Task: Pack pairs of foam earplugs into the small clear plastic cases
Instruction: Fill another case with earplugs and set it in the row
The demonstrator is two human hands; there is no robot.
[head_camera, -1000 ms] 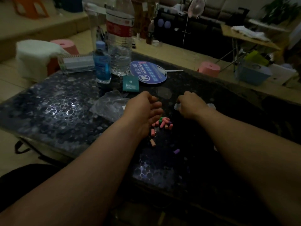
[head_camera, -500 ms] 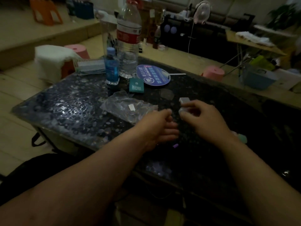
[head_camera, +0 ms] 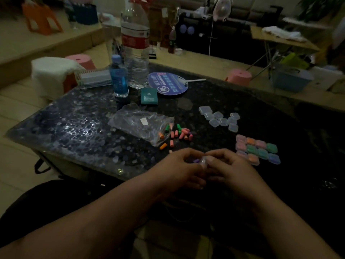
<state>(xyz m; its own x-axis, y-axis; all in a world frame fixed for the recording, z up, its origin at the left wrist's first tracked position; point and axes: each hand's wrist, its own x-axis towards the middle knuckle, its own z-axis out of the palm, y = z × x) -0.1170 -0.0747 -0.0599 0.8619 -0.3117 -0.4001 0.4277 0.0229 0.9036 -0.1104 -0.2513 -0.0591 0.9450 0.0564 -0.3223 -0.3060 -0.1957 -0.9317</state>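
Earplug (head_camera: 196,161), purple, pinched in left grip (head_camera: 179,170); right grip (head_camera: 230,170) clamped on clear case (head_camera: 204,161) beside it; loose earplugs (head_camera: 179,133) beyond.

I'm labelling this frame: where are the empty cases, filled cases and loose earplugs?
empty cases (head_camera: 223,121), head view, a case mid-cluster.
filled cases (head_camera: 252,148), head view, green case mid-block.
loose earplugs (head_camera: 182,135), head view, pink plug in pile.

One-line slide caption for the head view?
Left hand holds a purple earplug at the clear case held by right hand; loose earplugs, empty cases, filled cases beyond.
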